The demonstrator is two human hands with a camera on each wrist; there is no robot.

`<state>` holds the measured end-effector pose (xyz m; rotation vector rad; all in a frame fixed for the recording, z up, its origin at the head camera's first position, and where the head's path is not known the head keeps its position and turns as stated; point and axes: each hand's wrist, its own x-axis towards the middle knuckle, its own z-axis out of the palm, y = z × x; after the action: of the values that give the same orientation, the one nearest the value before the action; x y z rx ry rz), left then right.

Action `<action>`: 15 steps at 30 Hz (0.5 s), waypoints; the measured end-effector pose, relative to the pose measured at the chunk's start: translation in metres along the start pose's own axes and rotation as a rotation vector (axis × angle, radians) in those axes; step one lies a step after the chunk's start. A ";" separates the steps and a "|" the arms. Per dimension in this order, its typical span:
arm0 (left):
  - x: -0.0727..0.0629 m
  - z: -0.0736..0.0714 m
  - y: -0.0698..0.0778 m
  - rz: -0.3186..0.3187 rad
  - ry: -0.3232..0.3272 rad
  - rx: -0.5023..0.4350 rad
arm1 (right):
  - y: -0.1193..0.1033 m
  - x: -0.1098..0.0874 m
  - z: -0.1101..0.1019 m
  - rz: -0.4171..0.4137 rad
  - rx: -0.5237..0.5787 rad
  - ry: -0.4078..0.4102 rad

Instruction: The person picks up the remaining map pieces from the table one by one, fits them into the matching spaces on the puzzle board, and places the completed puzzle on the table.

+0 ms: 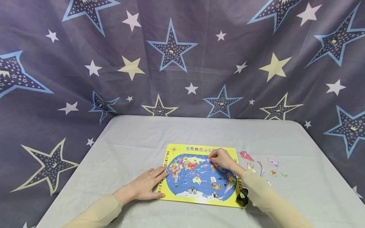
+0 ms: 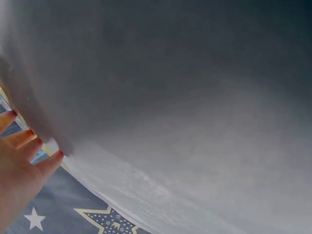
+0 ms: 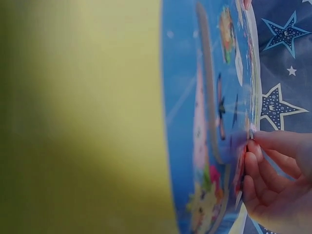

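A world map puzzle board (image 1: 199, 200) with a yellow border and blue oceans lies on the table. My left hand (image 1: 142, 185) rests at its left edge, fingers spread and fingertips on the border. In the left wrist view the same hand (image 2: 24, 168) shows at the lower left. Over the upper right of the map, my right hand (image 1: 223, 158) pinches a small pinkish puzzle piece (image 1: 208, 160) between thumb and index finger. The right wrist view shows the fingertips close against the board (image 3: 112, 112), with most of the piece hidden by them.
Several loose puzzle pieces lie right of the board, among them a red one (image 1: 246, 155), a thin purple one (image 1: 261, 168) and a green one (image 1: 283, 174). A black object (image 1: 242, 199) overlaps the board's lower right corner. Behind the table (image 1: 137, 133) hangs a star-patterned curtain (image 1: 182, 85).
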<state>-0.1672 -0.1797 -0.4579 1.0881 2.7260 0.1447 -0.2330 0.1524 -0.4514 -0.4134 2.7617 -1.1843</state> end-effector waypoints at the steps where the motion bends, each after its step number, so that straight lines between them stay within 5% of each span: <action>1: 0.000 0.000 0.000 -0.001 -0.001 0.000 | 0.000 0.000 0.000 -0.001 -0.002 0.000; 15: 0.000 0.000 0.001 -0.001 0.003 -0.008 | -0.001 0.000 0.003 0.047 0.028 -0.018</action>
<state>-0.1664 -0.1795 -0.4576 1.0849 2.7263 0.1576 -0.2325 0.1493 -0.4524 -0.3519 2.7212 -1.2007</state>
